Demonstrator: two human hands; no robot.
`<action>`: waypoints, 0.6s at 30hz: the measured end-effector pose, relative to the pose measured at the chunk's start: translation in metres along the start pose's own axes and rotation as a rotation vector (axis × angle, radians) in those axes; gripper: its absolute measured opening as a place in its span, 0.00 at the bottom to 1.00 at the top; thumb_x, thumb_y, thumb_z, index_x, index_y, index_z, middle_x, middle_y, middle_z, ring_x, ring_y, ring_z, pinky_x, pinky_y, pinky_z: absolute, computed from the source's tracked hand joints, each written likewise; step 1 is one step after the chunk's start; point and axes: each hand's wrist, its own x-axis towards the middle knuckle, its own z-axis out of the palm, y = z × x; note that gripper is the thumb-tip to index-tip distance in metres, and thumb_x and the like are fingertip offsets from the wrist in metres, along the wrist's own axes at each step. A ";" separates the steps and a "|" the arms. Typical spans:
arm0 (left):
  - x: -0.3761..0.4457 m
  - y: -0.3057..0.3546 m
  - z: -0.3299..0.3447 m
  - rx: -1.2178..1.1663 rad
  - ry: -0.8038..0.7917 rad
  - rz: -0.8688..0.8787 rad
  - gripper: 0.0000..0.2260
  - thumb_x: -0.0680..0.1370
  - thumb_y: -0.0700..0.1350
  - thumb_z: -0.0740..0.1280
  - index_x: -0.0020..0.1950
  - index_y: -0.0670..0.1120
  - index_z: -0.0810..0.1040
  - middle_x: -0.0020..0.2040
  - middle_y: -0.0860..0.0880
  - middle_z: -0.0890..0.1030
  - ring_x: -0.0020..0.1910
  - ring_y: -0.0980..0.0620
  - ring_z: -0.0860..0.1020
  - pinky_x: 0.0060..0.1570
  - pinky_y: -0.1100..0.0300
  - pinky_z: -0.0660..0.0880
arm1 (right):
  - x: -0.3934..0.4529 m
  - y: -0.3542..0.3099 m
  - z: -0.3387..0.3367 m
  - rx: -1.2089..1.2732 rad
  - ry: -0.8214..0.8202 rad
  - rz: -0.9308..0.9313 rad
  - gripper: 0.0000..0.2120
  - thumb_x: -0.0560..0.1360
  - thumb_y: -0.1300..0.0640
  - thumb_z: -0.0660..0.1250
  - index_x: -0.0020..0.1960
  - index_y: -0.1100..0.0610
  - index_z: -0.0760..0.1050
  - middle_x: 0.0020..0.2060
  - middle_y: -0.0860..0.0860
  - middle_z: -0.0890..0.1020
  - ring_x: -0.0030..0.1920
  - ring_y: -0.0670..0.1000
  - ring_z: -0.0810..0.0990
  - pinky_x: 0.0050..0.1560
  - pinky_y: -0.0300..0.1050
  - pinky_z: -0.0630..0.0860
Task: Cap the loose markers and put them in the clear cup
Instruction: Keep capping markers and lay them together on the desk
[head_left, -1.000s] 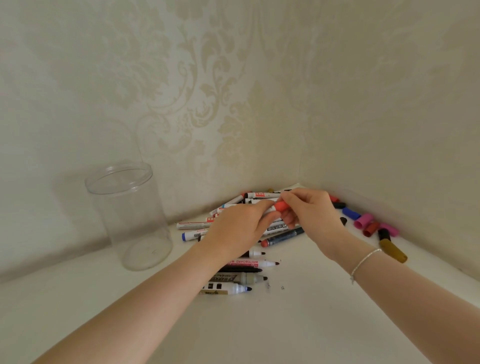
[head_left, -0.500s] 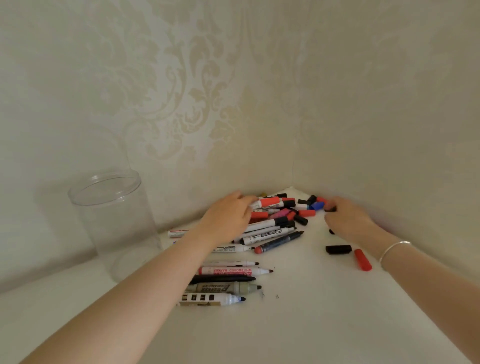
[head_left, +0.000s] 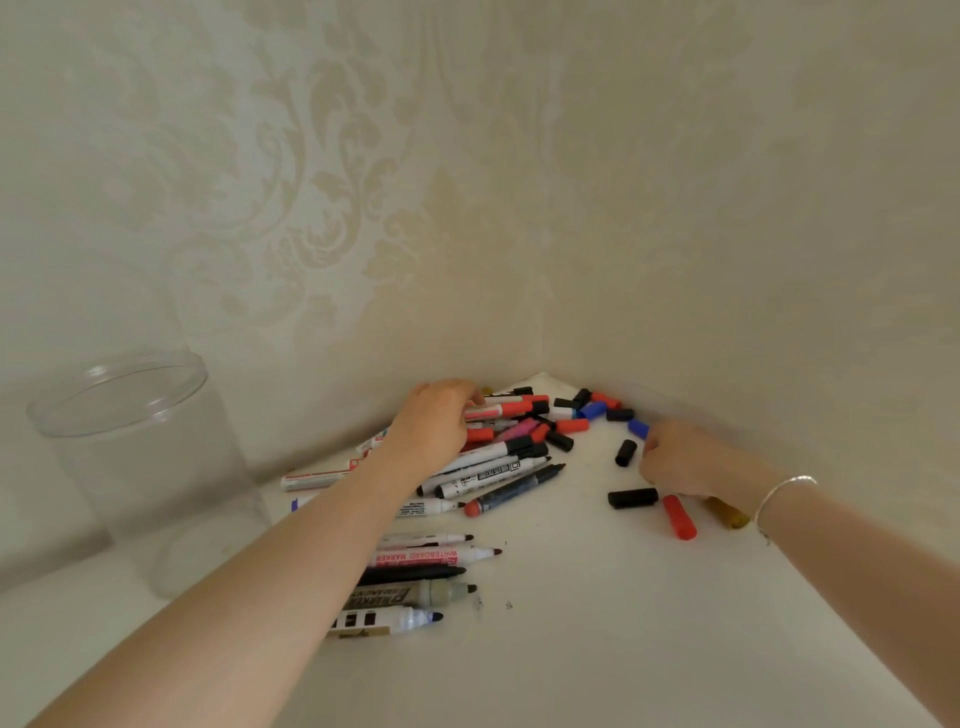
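Hardly shifted since half a second ago: left hand (head_left: 434, 423) still down on the far end of the marker pile (head_left: 498, 457), right hand (head_left: 675, 460) still low among the loose caps near the right wall, now a little closer to the blue cap (head_left: 638, 427).

Left hand palm-down, fingers curled over a red-and-white marker (head_left: 491, 412) at the back of the pile, close to the corner; looks like a grip on it, fingertips mostly hidden. Right hand curled, knuckles up, touching or nearly touching the blue cap at its far side; cannot tell whether anything sits inside the fist. Silver bracelet (head_left: 782, 493) on that wrist.

Just left of the right hand, a small black cap (head_left: 625, 452) standing apart; nearer the camera, a longer black cap (head_left: 632, 498) and a red cap (head_left: 679, 517) lying on the white worktop (head_left: 571, 649), with a gold cap (head_left: 727, 514) partly hidden under the wrist.

More uncapped markers in a row (head_left: 421, 577) beside the left forearm, tips pointing right.

Clear cup (head_left: 140, 467) upright at far left against the wall, well apart from both hands, with no markers inside.
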 end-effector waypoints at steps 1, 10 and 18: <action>0.001 0.002 0.001 0.009 -0.020 0.013 0.13 0.78 0.35 0.59 0.59 0.43 0.78 0.62 0.46 0.78 0.59 0.44 0.75 0.60 0.55 0.68 | -0.005 -0.001 -0.002 -0.030 -0.040 0.004 0.09 0.76 0.61 0.57 0.55 0.60 0.70 0.34 0.50 0.70 0.32 0.47 0.69 0.29 0.37 0.65; -0.012 0.017 -0.034 -0.172 -0.225 0.008 0.04 0.78 0.44 0.66 0.49 0.50 0.81 0.47 0.53 0.77 0.48 0.53 0.76 0.44 0.63 0.71 | -0.023 -0.004 0.005 -0.231 -0.034 -0.020 0.19 0.76 0.63 0.58 0.66 0.62 0.63 0.60 0.59 0.72 0.45 0.53 0.73 0.35 0.40 0.69; -0.055 0.005 -0.084 -0.019 -0.670 -0.031 0.06 0.72 0.50 0.74 0.48 0.54 0.83 0.40 0.62 0.79 0.43 0.64 0.77 0.48 0.65 0.72 | -0.025 -0.039 0.010 0.356 0.174 -0.255 0.05 0.73 0.62 0.66 0.48 0.55 0.74 0.39 0.52 0.80 0.36 0.48 0.76 0.31 0.33 0.71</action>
